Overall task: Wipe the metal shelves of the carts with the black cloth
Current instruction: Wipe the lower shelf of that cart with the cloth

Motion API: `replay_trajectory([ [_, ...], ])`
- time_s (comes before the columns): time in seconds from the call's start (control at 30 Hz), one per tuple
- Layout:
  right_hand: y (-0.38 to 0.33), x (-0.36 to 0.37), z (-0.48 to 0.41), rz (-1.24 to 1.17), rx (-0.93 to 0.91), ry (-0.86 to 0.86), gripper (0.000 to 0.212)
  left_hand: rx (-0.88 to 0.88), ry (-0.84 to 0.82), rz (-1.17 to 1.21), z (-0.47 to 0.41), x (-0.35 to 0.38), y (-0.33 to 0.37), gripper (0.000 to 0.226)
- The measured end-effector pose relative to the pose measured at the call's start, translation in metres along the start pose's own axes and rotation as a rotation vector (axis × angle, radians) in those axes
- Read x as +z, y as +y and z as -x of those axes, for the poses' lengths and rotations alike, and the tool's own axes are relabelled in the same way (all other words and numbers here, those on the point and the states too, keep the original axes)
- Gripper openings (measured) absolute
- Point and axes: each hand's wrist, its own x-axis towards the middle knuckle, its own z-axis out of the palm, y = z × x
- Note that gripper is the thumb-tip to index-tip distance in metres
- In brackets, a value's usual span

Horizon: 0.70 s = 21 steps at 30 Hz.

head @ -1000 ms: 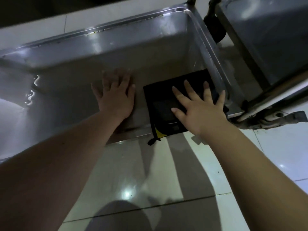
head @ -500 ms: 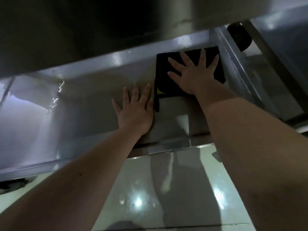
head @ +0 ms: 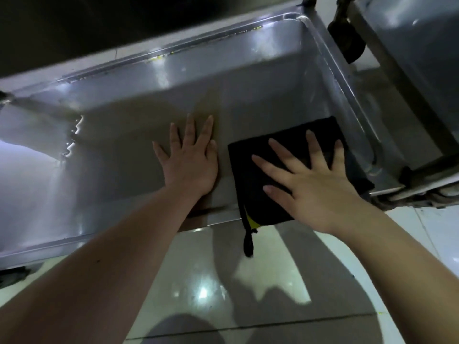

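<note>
While the wipe is plainly under way, the shelf (head: pixel 124 150) shows no clear line between wiped and unwiped steel, so progress has to be judged from position. The cloth (head: pixel 244 180) lies near the shelf's right end, at the front, with its near edge over the front lip. I would put the task at partway at best: the broad stretch to the left looks yet to be covered, and so does the 2nd cart (head: pixel 409 58) just beside the right rim.

The right hand (head: pixel 313 184) lies flat on the cloth with all 5 fingers straight and fanned wide, pressing it down and not gripping it. The left hand (head: pixel 191 165) is flat too, fingers straight and only slightly parted, palm on bare metal just left of the cloth and apart from it (a brace, most likely).

The shelf is a shallow steel tray with a raised rim and rounded corners, glossy and streaked with reflections. The cloth is matte and soft, folded to a rough rectangle, with a yellow patch (head: pixel 252 220) at its near corner and a loop (head: pixel 248 244) dangling over the shiny pale floor (head: pixel 198 269).
</note>
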Motion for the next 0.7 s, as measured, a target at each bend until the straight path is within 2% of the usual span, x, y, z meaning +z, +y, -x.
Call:
replay_trajectory([
  [0.2,0.006,-0.017,-0.081,0.003,0.040,0.098,0.056,0.004,0.000,-0.010,-0.002,0.001,0.002,0.053],
  [0.3,0.007,-0.034,-0.143,-0.025,0.149,0.137,0.056,0.013,0.009,0.000,-0.002,0.002,0.002,0.053],
  [0.4,-0.003,-0.047,-0.175,-0.075,0.239,0.098,0.058,0.006,0.021,0.013,-0.002,0.000,0.001,0.053],
  [0.5,-0.003,-0.044,-0.157,-0.100,0.211,0.108,0.062,0.010,0.013,0.024,0.000,-0.001,-0.001,0.053],
  [0.6,0.000,-0.023,-0.105,-0.071,0.187,0.210,0.064,0.006,0.015,0.015,-0.001,0.000,-0.001,0.053],
  [0.7,-0.001,-0.011,-0.065,-0.052,0.213,0.167,0.064,0.003,0.015,0.001,-0.003,0.003,0.002,0.053],
])
